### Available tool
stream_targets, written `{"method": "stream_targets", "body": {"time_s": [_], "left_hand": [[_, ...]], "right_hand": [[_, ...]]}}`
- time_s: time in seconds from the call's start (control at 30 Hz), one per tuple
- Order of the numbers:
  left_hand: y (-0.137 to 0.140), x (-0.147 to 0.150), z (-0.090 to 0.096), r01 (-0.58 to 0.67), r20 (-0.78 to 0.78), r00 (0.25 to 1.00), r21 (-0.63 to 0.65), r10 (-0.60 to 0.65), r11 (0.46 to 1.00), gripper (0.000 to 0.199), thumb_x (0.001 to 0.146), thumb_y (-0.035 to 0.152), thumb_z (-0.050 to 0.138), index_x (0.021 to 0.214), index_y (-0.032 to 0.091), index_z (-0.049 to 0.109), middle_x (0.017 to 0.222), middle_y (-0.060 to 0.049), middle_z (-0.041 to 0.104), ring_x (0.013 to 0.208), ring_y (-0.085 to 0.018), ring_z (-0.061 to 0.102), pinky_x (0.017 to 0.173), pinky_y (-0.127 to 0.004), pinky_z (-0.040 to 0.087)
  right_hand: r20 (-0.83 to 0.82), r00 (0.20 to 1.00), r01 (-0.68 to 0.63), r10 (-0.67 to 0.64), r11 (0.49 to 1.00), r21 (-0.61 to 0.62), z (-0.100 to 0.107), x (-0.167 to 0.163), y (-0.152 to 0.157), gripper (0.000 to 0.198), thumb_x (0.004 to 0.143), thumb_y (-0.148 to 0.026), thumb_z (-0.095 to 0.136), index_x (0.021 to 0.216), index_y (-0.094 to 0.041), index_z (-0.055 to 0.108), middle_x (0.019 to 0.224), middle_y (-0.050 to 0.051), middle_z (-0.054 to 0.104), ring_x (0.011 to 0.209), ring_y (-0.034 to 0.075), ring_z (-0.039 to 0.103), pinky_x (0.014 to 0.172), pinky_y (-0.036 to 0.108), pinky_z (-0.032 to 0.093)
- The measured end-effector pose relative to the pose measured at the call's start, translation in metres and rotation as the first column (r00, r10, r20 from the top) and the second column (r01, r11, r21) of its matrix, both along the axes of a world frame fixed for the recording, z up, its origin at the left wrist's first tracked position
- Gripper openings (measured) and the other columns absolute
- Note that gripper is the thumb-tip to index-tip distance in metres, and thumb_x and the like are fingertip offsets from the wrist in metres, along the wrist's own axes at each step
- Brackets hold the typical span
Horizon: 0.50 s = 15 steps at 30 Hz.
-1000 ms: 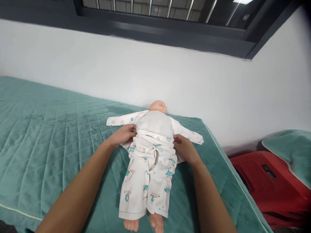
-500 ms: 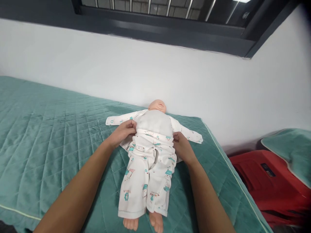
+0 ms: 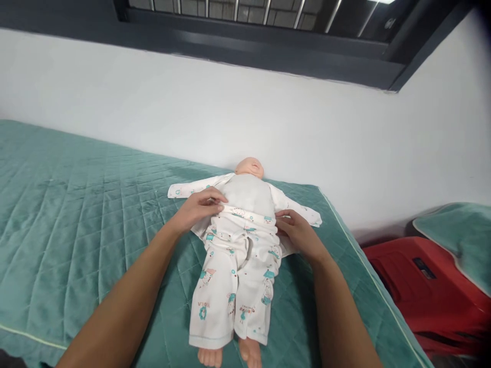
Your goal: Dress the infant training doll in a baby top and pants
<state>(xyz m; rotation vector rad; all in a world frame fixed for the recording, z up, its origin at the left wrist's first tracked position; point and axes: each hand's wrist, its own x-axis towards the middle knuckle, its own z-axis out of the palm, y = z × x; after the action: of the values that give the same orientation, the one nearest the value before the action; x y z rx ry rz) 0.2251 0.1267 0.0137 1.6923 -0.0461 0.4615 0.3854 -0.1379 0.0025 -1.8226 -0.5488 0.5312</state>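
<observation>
A baby doll (image 3: 249,167) lies on its back on the green quilted cover, wearing patterned white pants (image 3: 218,296) and a white top (image 3: 295,207) that is spread open around its torso. The pants' waistband crosses the doll's belly. My left hand (image 3: 197,208) is at the left end of the waistband, its thumb and fingers a little apart and touching the cloth. At the right end, my right hand (image 3: 301,232) has its fingertips beside the doll's hip, fingers loosely spread. Both bare feet stick out of the pant legs.
The green quilted cover (image 3: 76,214) stretches far to the left. Behind the doll's head rises a white wall (image 3: 192,112), with a dark window frame (image 3: 249,48) above. A red plastic item (image 3: 414,291) and some green cloth (image 3: 460,235) sit beyond the right edge.
Fingers of both hands have loosened from the waistband. My left hand has slid slightly inward over the belly, while my right hand has shifted a little outward.
</observation>
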Motion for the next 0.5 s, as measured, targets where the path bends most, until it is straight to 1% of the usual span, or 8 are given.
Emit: {"method": "stream_targets", "body": {"time_s": [0.07, 0.1, 0.13, 0.2, 0.3, 0.37, 0.5], "left_hand": [[0.0, 0.0, 0.002, 0.007, -0.007, 1.0, 0.087, -0.006, 0.996, 0.021, 0.078, 0.033, 0.071, 0.094, 0.02, 0.07, 0.099, -0.004, 0.057, 0.09, -0.018, 0.053, 0.081, -0.028, 0.042], [0.001, 0.0, 0.003, 0.007, -0.007, 1.0, 0.133, -0.006, 0.991, 0.022, 0.078, 0.034, 0.071, 0.095, 0.021, 0.071, 0.1, -0.005, 0.056, 0.091, -0.018, 0.053, 0.083, -0.029, 0.042], [0.001, 0.0, 0.003, 0.004, -0.004, 1.0, 0.18, -0.003, 0.984, 0.023, 0.078, 0.036, 0.072, 0.096, 0.022, 0.071, 0.101, -0.005, 0.055, 0.094, -0.019, 0.053, 0.086, -0.03, 0.043], [0.002, 0.0, 0.004, -0.007, 0.004, 1.0, 0.266, 0.006, 0.964, 0.024, 0.078, 0.038, 0.072, 0.095, 0.023, 0.072, 0.106, -0.005, 0.052, 0.103, -0.02, 0.052, 0.095, -0.032, 0.041], [0.001, -0.002, 0.006, -0.025, -0.008, 1.0, 0.338, 0.029, 0.941, 0.022, 0.078, 0.04, 0.072, 0.093, 0.023, 0.071, 0.114, -0.005, 0.048, 0.115, -0.022, 0.049, 0.107, -0.034, 0.035], [-0.001, -0.003, 0.007, -0.034, -0.026, 0.999, 0.349, 0.046, 0.936, 0.02, 0.078, 0.039, 0.072, 0.089, 0.023, 0.07, 0.116, -0.005, 0.047, 0.118, -0.023, 0.047, 0.109, -0.035, 0.033], [-0.003, -0.003, 0.009, -0.026, -0.056, 0.997, 0.352, 0.049, 0.935, 0.02, 0.079, 0.04, 0.071, 0.082, 0.021, 0.066, 0.117, -0.005, 0.047, 0.117, -0.023, 0.048, 0.108, -0.035, 0.034]], "right_hand": [[0.113, 0.989, 0.1, -0.098, 0.995, -0.005, 0.005, -0.001, 0.0, 0.023, 0.08, -0.042, 0.064, 0.087, -0.021, 0.057, 0.07, 0.0, 0.064, 0.064, 0.015, 0.058, 0.063, 0.029, 0.046], [0.183, 0.974, 0.136, -0.136, 0.991, 0.014, 0.007, -0.002, 0.0, 0.023, 0.081, -0.043, 0.064, 0.083, -0.021, 0.058, 0.068, 0.0, 0.063, 0.064, 0.015, 0.057, 0.064, 0.029, 0.046], [0.245, 0.958, 0.145, -0.151, 0.989, 0.042, 0.009, -0.004, 0.001, 0.023, 0.082, -0.044, 0.064, 0.082, -0.021, 0.059, 0.069, 0.0, 0.062, 0.065, 0.015, 0.056, 0.066, 0.029, 0.045], [0.325, 0.94, 0.074, -0.106, 0.991, 0.107, 0.013, -0.01, 0.004, 0.022, 0.082, -0.043, 0.065, 0.082, -0.021, 0.061, 0.076, 0.0, 0.061, 0.072, 0.015, 0.055, 0.07, 0.029, 0.045], [0.391, 0.919, -0.107, 0.039, 0.983, 0.153, 0.017, -0.019, 0.008, 0.018, 0.082, -0.039, 0.069, 0.082, -0.022, 0.062, 0.089, 0.002, 0.059, 0.085, 0.017, 0.056, 0.077, 0.029, 0.046], [0.428, 0.899, -0.172, 0.095, 0.974, 0.145, 0.019, -0.022, 0.009, 0.018, 0.081, -0.038, 0.071, 0.083, -0.023, 0.062, 0.094, 0.003, 0.057, 0.091, 0.018, 0.055, 0.081, 0.03, 0.047], [0.465, 0.868, -0.237, 0.173, 0.968, 0.083, 0.02, -0.02, 0.007, 0.022, 0.078, -0.04, 0.074, 0.087, -0.024, 0.061, 0.101, 0.003, 0.053, 0.1, 0.02, 0.053, 0.09, 0.034, 0.047]]}}
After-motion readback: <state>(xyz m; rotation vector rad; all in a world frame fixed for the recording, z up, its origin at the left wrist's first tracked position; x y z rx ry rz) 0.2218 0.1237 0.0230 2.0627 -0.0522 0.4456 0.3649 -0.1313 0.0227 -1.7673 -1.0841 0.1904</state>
